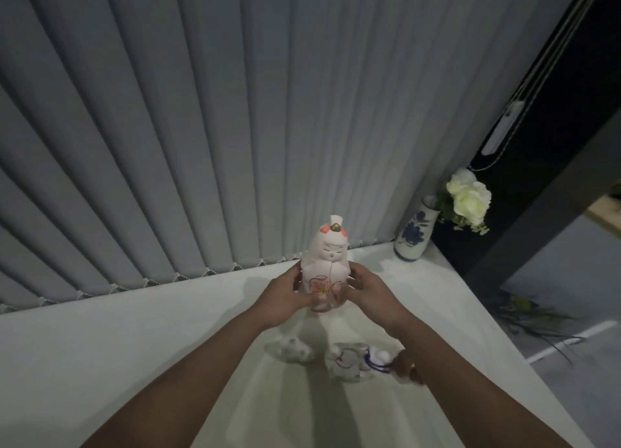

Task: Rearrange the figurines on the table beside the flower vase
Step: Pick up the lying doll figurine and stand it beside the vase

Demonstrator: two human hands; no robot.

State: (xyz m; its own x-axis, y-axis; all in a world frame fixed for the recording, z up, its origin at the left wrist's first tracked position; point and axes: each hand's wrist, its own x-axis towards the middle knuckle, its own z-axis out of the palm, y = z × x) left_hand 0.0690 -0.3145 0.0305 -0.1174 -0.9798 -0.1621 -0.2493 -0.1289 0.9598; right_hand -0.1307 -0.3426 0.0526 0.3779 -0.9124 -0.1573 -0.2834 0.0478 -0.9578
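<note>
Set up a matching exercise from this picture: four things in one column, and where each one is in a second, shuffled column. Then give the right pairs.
Things:
1. tall doll figurine
2. flower vase
3. small white figurine
4. vertical blinds

Places:
A. at the table's far right corner
B. behind the table's far edge
C. held between left hand and right hand
D. lying on the table, between the forearms

Pairs: 1-C, 2-A, 3-D, 4-B
</note>
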